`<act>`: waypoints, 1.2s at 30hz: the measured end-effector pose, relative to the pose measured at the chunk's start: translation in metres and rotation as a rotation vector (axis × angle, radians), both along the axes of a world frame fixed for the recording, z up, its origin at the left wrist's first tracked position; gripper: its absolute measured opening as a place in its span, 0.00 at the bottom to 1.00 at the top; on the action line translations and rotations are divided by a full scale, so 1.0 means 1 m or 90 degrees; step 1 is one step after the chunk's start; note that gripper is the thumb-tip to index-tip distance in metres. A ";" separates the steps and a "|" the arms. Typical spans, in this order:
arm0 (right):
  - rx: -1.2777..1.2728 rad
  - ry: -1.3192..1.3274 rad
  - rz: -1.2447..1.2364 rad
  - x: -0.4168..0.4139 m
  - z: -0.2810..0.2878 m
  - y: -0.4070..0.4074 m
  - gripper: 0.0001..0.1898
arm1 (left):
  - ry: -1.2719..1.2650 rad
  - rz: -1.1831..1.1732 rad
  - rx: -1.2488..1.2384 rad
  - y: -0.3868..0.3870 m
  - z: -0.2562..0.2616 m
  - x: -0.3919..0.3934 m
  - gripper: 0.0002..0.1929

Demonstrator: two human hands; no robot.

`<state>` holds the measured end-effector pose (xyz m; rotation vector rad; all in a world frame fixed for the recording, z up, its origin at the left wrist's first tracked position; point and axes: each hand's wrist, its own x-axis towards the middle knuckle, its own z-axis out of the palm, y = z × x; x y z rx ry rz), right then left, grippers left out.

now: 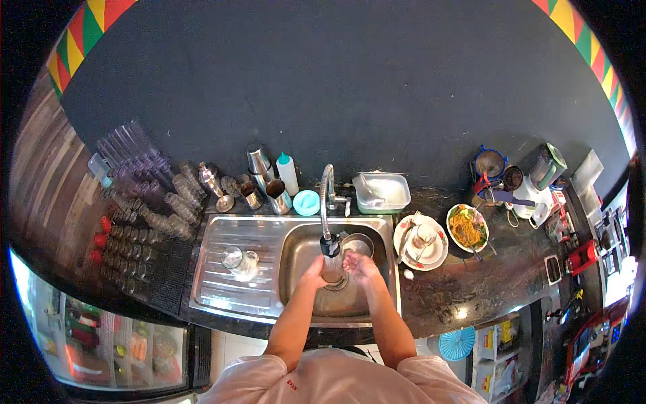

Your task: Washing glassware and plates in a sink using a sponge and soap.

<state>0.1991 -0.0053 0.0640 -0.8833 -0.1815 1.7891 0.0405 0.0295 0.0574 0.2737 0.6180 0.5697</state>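
Note:
At the sink basin [298,252], my left hand [315,272] is at the side of a clear drinking glass [332,272], its fingers partly hidden. The black spray head [330,247] of the flexible tap is right above this glass. My right hand [361,268] is just right of the glass, fingers curled and somewhat apart, with nothing plainly in them. A round metal pan or bowl [359,243] sits in the basin behind my right hand. Clear glassware [233,257] stands on the ribbed steel drainboard [212,288] to the left.
Right of the sink are stacked plates [438,257] with a glass and cutlery, a noodle dish [467,228] and a blender [542,182]. Behind stand a plastic tub [382,194], a squeeze bottle [286,174] and metal shaker cups [278,196]. Many glasses [131,237] line the left counter.

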 end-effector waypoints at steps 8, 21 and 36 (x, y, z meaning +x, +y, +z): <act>-0.090 -0.251 -0.039 -0.053 -0.046 0.007 0.14 | 0.256 0.085 0.309 -0.029 0.009 -0.044 0.30; -0.103 -0.179 -0.423 -0.046 -0.119 -0.010 0.13 | 0.406 -0.359 0.647 -0.012 0.026 -0.121 0.42; 0.032 -0.669 -0.594 -0.063 0.009 -0.045 0.19 | 0.368 -0.217 0.728 -0.025 0.030 -0.061 0.44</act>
